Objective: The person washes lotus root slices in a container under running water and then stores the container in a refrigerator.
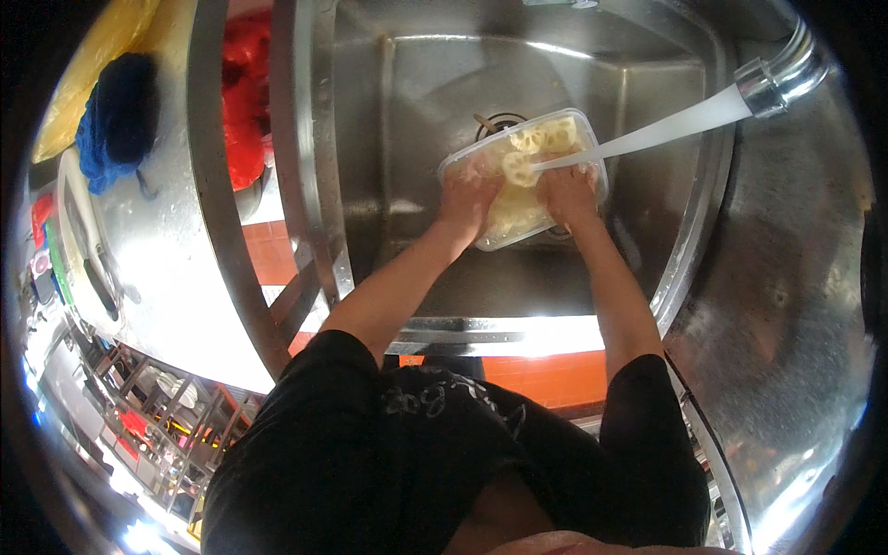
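Stainless steel sink [416, 102] fills the view, with a faucet [777, 79] streaming water into a clear plastic container [490, 236] of pale sliced lotus root [541, 143] resting in the basin. Left hand [467, 194] grips the container's rim; right hand [566, 192] is pressed among the slices, its grip hidden.

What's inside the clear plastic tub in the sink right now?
The clear rectangular plastic tub holds pale sliced lotus root rounds under the tap's water stream. Both hands, left and right, cover the near half, hiding what lies beneath them.
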Demonstrator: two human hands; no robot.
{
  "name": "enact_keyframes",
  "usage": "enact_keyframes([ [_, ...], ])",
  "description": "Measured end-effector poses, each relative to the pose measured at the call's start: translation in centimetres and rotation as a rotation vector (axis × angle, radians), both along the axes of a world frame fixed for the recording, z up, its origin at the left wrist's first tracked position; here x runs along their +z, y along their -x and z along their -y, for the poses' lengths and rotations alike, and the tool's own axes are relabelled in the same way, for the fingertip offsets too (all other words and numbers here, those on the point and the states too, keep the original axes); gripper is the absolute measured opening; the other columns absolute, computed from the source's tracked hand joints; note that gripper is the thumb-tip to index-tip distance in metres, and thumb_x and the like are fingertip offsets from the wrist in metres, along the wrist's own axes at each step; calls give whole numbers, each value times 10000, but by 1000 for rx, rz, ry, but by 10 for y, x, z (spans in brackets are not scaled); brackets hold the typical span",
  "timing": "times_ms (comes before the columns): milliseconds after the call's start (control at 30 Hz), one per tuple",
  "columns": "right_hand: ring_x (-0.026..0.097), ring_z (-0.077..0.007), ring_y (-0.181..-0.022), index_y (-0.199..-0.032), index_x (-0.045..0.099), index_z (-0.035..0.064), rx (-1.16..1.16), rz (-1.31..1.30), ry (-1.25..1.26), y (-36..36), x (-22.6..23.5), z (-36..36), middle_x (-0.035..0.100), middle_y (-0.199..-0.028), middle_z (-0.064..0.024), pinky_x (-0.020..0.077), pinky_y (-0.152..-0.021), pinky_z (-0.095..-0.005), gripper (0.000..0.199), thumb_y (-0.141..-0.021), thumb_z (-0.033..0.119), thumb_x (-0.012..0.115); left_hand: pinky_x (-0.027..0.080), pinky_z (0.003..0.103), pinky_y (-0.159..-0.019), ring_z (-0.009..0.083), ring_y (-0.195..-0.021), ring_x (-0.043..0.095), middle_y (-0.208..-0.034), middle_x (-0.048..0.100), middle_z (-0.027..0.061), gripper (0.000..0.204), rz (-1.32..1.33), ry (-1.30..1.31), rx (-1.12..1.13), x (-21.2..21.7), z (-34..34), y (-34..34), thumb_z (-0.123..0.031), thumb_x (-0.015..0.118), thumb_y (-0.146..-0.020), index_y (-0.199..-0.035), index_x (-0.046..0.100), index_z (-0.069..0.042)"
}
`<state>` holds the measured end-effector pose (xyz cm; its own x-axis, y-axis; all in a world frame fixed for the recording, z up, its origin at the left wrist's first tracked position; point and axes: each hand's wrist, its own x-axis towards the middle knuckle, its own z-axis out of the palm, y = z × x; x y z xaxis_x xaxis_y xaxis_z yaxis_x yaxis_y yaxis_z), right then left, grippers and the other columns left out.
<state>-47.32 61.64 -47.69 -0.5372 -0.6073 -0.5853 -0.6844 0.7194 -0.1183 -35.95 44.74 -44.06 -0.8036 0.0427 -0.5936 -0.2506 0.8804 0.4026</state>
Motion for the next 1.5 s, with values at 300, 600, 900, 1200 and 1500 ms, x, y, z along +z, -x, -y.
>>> enact_keyframes([
  [300,399,-319,-1168,-1200,461,77,-156,154,116,26,66,16,442,-1241,-167,353,-941,-437,478,-746,190,559,212,435,-1039,400,-1247,265,-1337,283,243,521,-230,-159,369,-29,0,-22,-137,484,-831,-1322,312,-105],
  [600,554,-374,-934,-1130,474,36,-747,-67,310,43,-8,-41,569,-1011,-221,431,-814,-423,356,-820,212,485,176,605,-968,475,-1295,-71,-1406,-68,287,821,-318,-132,593,-11,-56,-18,-392,641,-749,-1396,154,-255],
  [900,591,-267,-840,-1035,507,9,-924,348,232,7,30,-70,590,-961,-150,478,-685,-368,320,-764,177,538,65,620,-987,510,-1268,-107,-1381,-122,320,964,-40,-245,765,12,-49,-21,-639,573,-696,-1410,56,-249],
  [1200,589,-167,-737,-1045,487,-22,-991,624,218,-32,99,-47,581,-938,-123,495,-531,-273,358,-740,123,604,-10,564,-1027,466,-1286,-121,-1393,-105,302,1089,-33,-353,901,-22,-48,-26,-737,547,-625,-1410,-6,-225],
  [1500,582,-142,-713,-1071,473,-17,-1045,698,331,-49,103,-54,579,-949,-108,489,-502,-244,398,-741,145,628,39,567,-1027,442,-1306,-64,-1421,-39,255,1131,36,-382,833,8,-22,-37,-721,570,-617,-1402,-49,-191],
])
